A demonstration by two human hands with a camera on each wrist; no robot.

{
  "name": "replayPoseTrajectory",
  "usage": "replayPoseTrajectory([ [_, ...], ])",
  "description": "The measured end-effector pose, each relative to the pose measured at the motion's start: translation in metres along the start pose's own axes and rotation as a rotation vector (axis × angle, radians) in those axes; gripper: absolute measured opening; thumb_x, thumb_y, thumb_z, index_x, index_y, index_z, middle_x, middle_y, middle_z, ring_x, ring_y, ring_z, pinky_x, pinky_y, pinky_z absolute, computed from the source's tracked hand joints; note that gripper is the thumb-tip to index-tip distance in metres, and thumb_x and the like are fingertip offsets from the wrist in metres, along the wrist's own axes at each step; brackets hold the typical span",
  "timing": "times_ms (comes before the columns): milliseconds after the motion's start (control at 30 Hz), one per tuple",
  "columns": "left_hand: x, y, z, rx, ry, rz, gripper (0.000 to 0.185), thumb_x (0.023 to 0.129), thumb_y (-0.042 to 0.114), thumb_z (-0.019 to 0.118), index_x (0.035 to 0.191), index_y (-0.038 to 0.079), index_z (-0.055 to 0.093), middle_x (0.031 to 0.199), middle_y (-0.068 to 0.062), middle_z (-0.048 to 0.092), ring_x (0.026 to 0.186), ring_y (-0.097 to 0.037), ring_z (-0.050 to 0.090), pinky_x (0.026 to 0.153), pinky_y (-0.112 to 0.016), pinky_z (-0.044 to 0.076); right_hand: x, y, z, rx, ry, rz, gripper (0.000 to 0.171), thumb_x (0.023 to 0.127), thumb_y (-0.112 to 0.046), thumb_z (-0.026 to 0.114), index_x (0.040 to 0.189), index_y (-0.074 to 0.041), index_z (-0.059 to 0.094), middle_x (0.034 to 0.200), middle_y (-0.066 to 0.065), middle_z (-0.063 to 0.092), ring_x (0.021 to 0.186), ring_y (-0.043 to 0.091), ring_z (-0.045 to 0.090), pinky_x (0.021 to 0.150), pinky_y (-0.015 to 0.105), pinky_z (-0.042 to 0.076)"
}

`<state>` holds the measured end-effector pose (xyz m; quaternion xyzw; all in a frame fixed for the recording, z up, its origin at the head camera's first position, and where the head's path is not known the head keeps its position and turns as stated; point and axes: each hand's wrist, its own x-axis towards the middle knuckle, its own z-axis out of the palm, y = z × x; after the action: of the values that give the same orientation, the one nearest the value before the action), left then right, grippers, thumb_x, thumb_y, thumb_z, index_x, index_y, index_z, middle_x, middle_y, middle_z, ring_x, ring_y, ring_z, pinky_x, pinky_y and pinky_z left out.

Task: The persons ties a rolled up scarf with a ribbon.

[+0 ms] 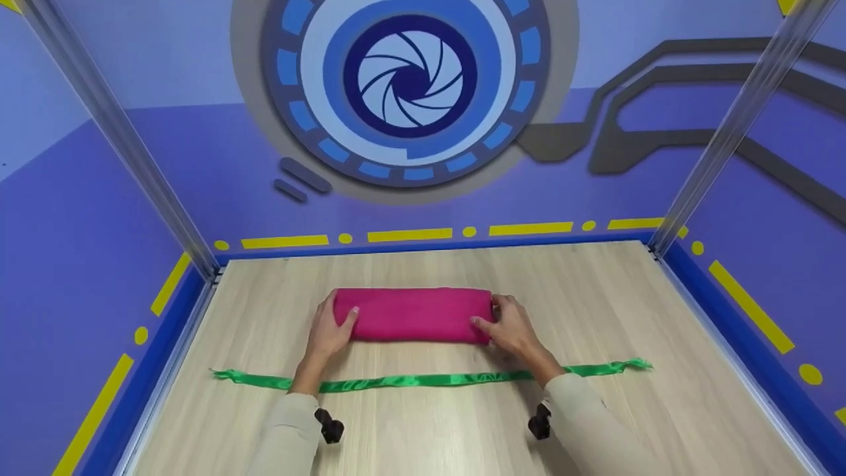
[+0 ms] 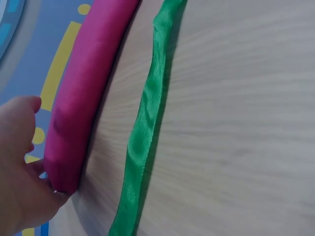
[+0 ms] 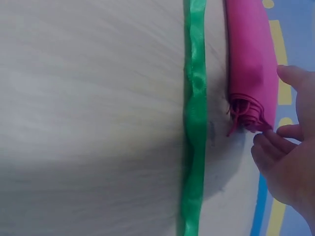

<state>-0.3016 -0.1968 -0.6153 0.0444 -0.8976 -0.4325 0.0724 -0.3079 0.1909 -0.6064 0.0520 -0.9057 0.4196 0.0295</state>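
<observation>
A rolled magenta cloth [image 1: 413, 315] lies crosswise on the wooden table [image 1: 615, 311]. My left hand [image 1: 330, 328] holds its left end, thumb on top and fingers round the end. My right hand [image 1: 510, 328] holds the right end the same way. In the left wrist view the left hand [image 2: 19, 167] cups the end of the roll [image 2: 83, 93]. The right wrist view shows the right hand [image 3: 288, 162] with fingertips at the roll's [image 3: 248, 64] spiral end, where a loose thread hangs. A green satin ribbon [image 1: 423, 380] lies flat across the table, just nearer me than the roll, under both forearms.
Blue and purple walls with yellow dashes enclose the table on three sides. Two metal posts [image 1: 112, 125] stand at the back corners. The ribbon [image 2: 145, 128] [image 3: 196, 113] runs parallel to the roll with a narrow strip of bare wood between them.
</observation>
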Motion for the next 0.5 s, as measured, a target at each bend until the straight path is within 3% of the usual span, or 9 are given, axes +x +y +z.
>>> replayPoseTrajectory([
  [267, 0.0, -0.006, 0.0, -0.012, -0.012, 0.007, 0.056, 0.111, 0.014, 0.052, 0.16, -0.007, 0.036, 0.158, -0.034, 0.04, 0.15, -0.049, 0.035, 0.124, -0.058, 0.028, 0.0, 0.008, 0.008, -0.012, 0.037, 0.056, 0.058, 0.095, -0.021, 0.082, 0.138, 0.011, 0.06, 0.123, 0.024, 0.063, 0.114, 0.035, 0.063, 0.102, 0.05, 0.053],
  [500, 0.0, -0.012, -0.002, 0.014, 0.016, 0.002, 0.054, 0.106, 0.006, 0.059, 0.156, -0.009, 0.043, 0.153, -0.035, 0.044, 0.146, -0.05, 0.039, 0.122, -0.056, 0.031, 0.001, 0.005, 0.018, -0.121, 0.044, 0.052, 0.052, 0.093, -0.024, 0.085, 0.125, 0.013, 0.068, 0.111, 0.021, 0.062, 0.102, 0.033, 0.063, 0.095, 0.049, 0.055],
])
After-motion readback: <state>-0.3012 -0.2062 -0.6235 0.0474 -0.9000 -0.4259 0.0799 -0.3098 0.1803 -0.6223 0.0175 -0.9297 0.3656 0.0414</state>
